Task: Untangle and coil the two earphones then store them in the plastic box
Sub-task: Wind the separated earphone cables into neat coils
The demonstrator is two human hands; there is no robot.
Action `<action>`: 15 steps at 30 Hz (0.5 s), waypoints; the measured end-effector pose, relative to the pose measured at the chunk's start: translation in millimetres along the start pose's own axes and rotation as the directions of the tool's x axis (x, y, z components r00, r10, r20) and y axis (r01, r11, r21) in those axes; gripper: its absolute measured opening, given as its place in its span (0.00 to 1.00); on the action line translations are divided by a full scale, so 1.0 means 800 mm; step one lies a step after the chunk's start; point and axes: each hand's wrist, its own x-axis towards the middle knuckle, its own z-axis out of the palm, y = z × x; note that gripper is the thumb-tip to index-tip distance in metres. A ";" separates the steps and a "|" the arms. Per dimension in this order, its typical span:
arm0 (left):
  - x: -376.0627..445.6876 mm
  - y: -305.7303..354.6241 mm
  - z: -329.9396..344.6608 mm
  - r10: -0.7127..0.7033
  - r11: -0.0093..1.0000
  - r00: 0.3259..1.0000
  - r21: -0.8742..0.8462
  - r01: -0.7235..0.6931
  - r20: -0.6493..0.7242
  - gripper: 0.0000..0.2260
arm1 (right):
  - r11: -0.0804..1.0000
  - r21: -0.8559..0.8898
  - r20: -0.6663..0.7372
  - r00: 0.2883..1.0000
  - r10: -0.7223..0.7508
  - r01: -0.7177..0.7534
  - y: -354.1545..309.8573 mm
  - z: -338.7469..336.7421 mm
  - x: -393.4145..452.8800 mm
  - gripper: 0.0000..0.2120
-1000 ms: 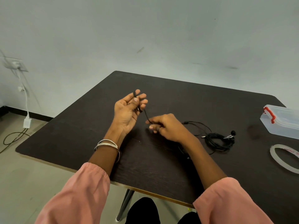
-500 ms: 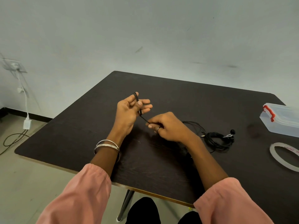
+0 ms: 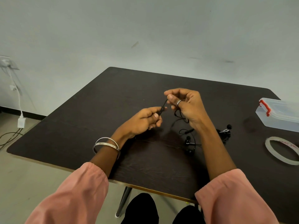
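Sleeves: pink, pushed up both forearms at the near edge of the frame.
Table (image 3: pixel 80 130): dark wood-grain top, one corner rounded at the far side.
Bangles (image 3: pixel 106 143): two silver bands on the left wrist.
Loose earbuds (image 3: pixel 188 143): black, lying on the table just left of the right forearm, cord trailing up toward the right hand.
Second earphone (image 3: pixel 224 132): black bundle on the table just right of the right forearm, partly hidden behind it.
Tape roll (image 3: pixel 282 150): pale ring, flat on the table near the right edge.
Left hand (image 3: pixel 142 121): raised above the table, thumb and forefinger pinching a black earphone cord (image 3: pixel 163 106).
Right hand (image 3: pixel 186 105): higher and slightly farther, fingertips pinching the same cord at its upper end, silver ring on one finger, more cord hanging from the palm.
Plastic box (image 3: pixel 279 114): clear, red latch, lid on, at the far right of the table, well apart from both earphones.
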 end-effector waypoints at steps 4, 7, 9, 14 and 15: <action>-0.001 0.001 -0.003 0.004 0.981 0.999 -0.192 0.002 0.033 0.13 | 0.972 -0.226 -0.079 0.993 -0.086 0.066 0.015 -0.011 0.008 0.06; -0.001 0.002 -0.006 0.009 0.932 0.998 -0.361 0.014 0.062 0.12 | 0.889 -0.444 -0.030 0.989 -0.143 0.115 0.034 -0.008 0.010 0.06; -0.002 0.005 -0.008 0.017 0.889 0.998 -0.459 0.010 0.055 0.14 | 0.807 -0.570 0.019 0.984 -0.177 0.156 0.040 -0.003 0.009 0.07; -0.004 0.007 -0.016 0.003 0.843 0.999 -0.537 0.024 0.048 0.15 | 0.770 -0.609 -0.003 0.970 -0.244 0.192 0.031 0.004 0.005 0.11; -0.004 0.007 -0.015 -0.022 0.860 0.999 -0.509 0.042 0.045 0.15 | 0.778 -0.598 -0.044 0.962 -0.271 0.192 0.030 0.003 0.005 0.10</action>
